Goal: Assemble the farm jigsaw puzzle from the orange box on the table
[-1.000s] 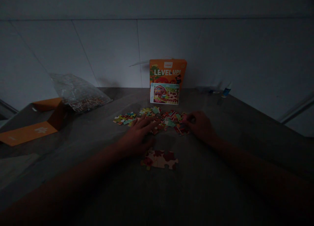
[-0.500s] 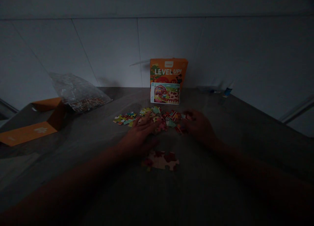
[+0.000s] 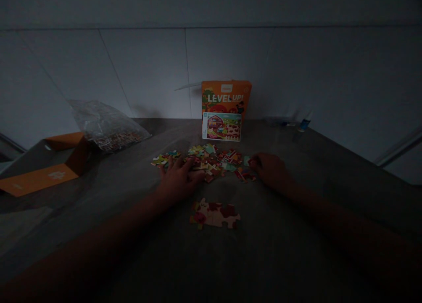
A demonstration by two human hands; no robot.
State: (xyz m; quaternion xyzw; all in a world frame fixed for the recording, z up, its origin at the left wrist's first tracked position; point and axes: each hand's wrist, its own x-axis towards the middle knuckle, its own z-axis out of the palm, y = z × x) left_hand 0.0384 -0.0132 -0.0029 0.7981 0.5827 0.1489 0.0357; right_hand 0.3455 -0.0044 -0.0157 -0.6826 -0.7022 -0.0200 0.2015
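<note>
Loose jigsaw puzzle pieces (image 3: pixel 212 164) lie in a heap in the middle of the table, mostly red, green, yellow and cream. My left hand (image 3: pixel 178 178) rests on the heap's near left side with its fingers spread, holding nothing. At the heap's right end, my right hand (image 3: pixel 270 169) is closed, thumb and forefinger pinching a puzzle piece (image 3: pixel 251 161) that the fingers partly hide. Nearer to me lies a joined section of puzzle (image 3: pixel 216 215) showing a pink and brown spotted cow. The light is dim.
An orange puzzle box (image 3: pixel 227 96) stands at the wall, a farm picture card (image 3: pixel 222 127) leaning on it. Left are a clear bag of pieces (image 3: pixel 114 131) and an open orange box part (image 3: pixel 39 178). A small blue-labelled bottle (image 3: pixel 305 124) stands at the back right.
My left hand has moved left across the heap, uncovering pieces in its middle. My right hand has shifted slightly right, its fingers now pinched. The cow section has stayed in place.
</note>
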